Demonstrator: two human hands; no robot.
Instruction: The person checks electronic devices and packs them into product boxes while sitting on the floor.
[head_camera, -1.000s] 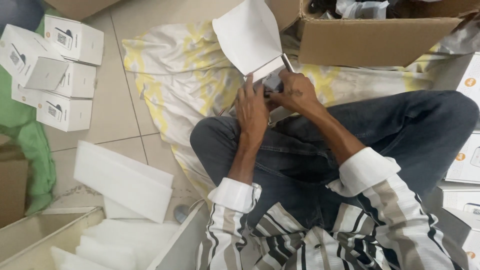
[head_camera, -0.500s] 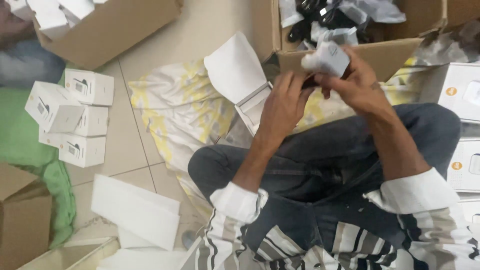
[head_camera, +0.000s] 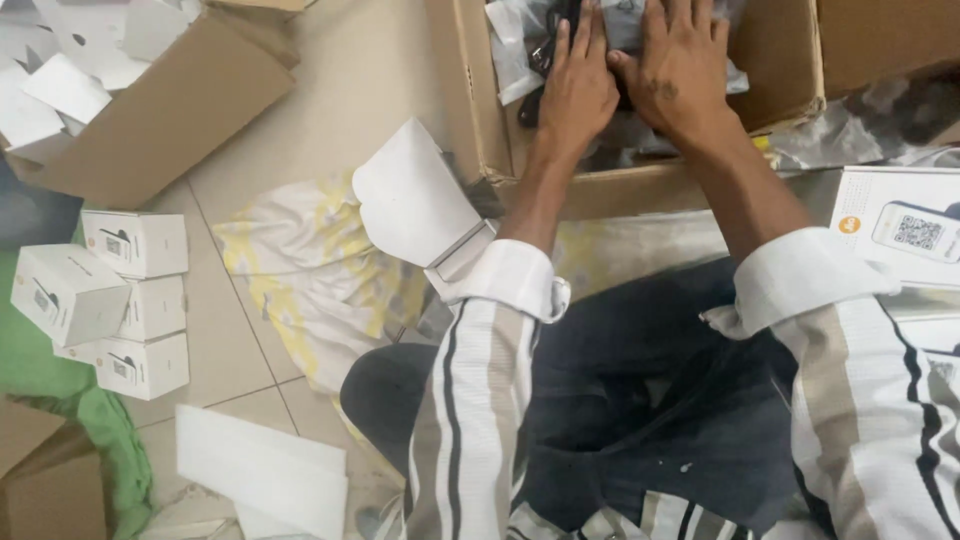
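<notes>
Both hands reach forward into an open cardboard box that stands on the tiled floor just ahead of the person's knees; the left hand lies palm down with its fingers stretched flat over the contents, and the right hand lies beside it, touching it at the thumb, fingers likewise spread and pressing down; neither hand is closed into a fist, and whether either one actually grips anything beneath it cannot be told; under and around them sit clear plastic bags with dark items inside, packed against the box's near wall; a folded white carton, open and unassembled, leans against the near left corner of that box, touching the cuff of the left sleeve; a pale cloth with yellow patterning is spread on the floor under it and under the legs in dark trousers; towards the floor's left edge stands a small stack of closed white boxes, with a green cloth just beyond them; a second cardboard box lies at the far left corner, holding flat white cartons; by the right edge rests a white printed package; a flat white sheet lies near the left knee.
</notes>
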